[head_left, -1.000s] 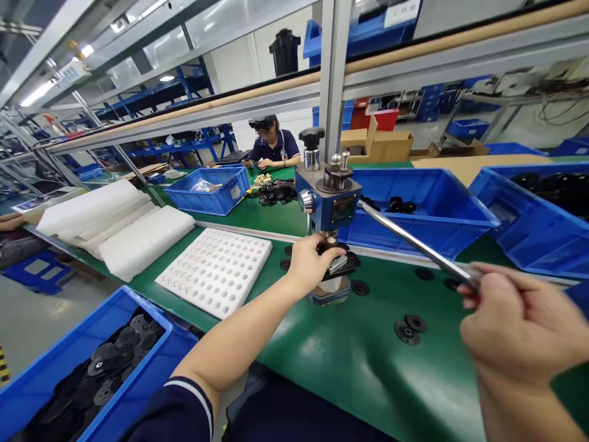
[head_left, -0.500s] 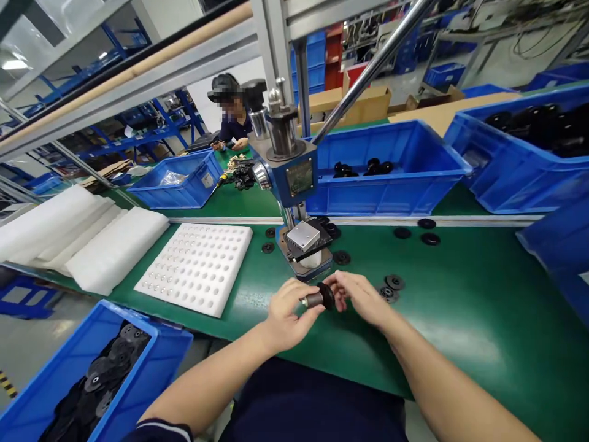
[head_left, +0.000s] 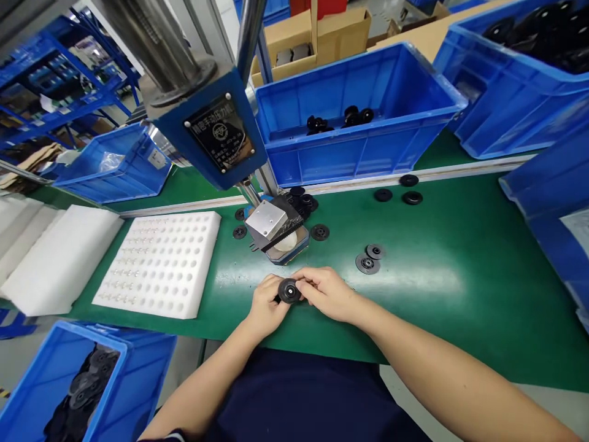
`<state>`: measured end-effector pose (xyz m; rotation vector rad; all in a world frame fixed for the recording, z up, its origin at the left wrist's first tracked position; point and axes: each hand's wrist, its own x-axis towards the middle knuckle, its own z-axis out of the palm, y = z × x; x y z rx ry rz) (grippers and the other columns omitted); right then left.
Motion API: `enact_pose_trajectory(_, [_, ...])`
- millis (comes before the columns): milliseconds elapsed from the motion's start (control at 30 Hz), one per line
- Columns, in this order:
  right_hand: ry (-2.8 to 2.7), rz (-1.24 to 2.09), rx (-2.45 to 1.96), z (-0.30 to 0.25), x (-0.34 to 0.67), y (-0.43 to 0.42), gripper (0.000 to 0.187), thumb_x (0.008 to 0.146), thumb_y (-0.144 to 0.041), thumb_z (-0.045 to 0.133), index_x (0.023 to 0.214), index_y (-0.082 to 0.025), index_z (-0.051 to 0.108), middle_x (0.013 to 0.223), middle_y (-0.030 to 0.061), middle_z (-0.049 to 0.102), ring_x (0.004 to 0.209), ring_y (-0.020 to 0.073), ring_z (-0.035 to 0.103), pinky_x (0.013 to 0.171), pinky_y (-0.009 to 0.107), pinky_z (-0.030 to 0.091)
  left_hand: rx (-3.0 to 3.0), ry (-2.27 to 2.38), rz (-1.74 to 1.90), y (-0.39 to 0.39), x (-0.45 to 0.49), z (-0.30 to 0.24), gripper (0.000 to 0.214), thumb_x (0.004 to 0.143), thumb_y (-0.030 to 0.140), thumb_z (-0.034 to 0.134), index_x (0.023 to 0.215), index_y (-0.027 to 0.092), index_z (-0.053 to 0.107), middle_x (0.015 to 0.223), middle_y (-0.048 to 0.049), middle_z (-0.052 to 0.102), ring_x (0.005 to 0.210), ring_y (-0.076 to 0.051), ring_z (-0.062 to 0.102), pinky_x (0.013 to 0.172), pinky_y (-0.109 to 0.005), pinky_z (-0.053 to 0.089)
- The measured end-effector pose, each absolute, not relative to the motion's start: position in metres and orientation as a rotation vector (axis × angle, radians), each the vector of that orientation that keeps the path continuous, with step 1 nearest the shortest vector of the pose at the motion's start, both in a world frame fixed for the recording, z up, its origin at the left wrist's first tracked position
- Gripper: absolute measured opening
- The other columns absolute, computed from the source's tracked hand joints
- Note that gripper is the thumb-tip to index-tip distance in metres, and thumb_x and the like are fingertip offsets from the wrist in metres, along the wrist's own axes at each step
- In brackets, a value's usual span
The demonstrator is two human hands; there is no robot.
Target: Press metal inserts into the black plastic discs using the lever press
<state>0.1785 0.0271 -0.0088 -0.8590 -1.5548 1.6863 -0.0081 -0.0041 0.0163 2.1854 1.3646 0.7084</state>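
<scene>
The right hand (head_left: 329,293) has let go of the lever (head_left: 251,31) it gripped a second ago, and the left hand (head_left: 267,307) has come away from beneath the head of the hand press (head_left: 221,135). Both now meet over the near part of the bench (head_left: 414,331), around a black wheel (head_left: 289,291). Half a second ago its dark shaft showed side-on; now its round face points up toward the worker, with a pale spot at the hub. To my eye, that puts the work in the hands for the moment, not under the press, where a metal block (head_left: 267,219) sits.

The left fingers are clamped on the wheel from its left and underside, the thumb lying low along the near side. The right fingers are bent and close together, thumb tip at the wheel's right edge; I can't tell whether they grip or merely steady it. Both forearms slant inward from the lower corners, the right one stretched longer across the view.

Two grey discs (head_left: 367,264) lie right of the hands, and a white foam tray (head_left: 202,276) rests to the left.
</scene>
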Motion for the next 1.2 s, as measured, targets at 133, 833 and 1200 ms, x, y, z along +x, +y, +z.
enact_pose_trajectory(133, [-1.564, 1.674, -0.866, -0.014, 0.176, 0.025, 0.026, 0.089, -0.024, 0.048, 0.099, -0.016, 0.071, 0.071, 0.0012, 0.068, 0.061, 0.0115, 0.059, 0.059, 0.023, 0.043, 2.179, 1.368, 0.707, -0.005, -0.008, 0.016, 0.013, 0.092, 0.021, 0.061, 0.08, 0.019, 0.066, 0.071, -0.0022, 0.067, 0.068, -0.016, 0.059, 0.068, -0.031, 0.047])
enact_pose_trajectory(833, [-1.386, 1.951, -1.048, -0.01, 0.166, 0.027, 0.006, 0.076, -0.015, 0.061, 0.082, -0.017, 0.058, 0.06, -0.006, 0.055, 0.051, 0.0077, 0.052, 0.049, 0.019, 0.036, 2.264, 1.528, 0.798, -0.008, -0.02, 0.005, 0.005, 0.089, 0.022, 0.067, 0.092, 0.018, 0.069, 0.078, -0.0031, 0.07, 0.073, -0.017, 0.062, 0.068, -0.03, 0.05])
enact_pose_trajectory(1200, [-1.306, 2.079, -1.026, -0.006, 0.162, 0.023, 0.008, 0.078, -0.022, 0.06, 0.076, -0.018, 0.054, 0.06, -0.005, 0.058, 0.046, 0.0087, 0.055, 0.044, 0.019, 0.037, 2.418, 1.498, 0.783, -0.01, -0.022, 0.015, 0.007, 0.092, 0.022, 0.064, 0.096, 0.018, 0.067, 0.082, -0.0049, 0.07, 0.077, -0.018, 0.063, 0.072, -0.033, 0.052])
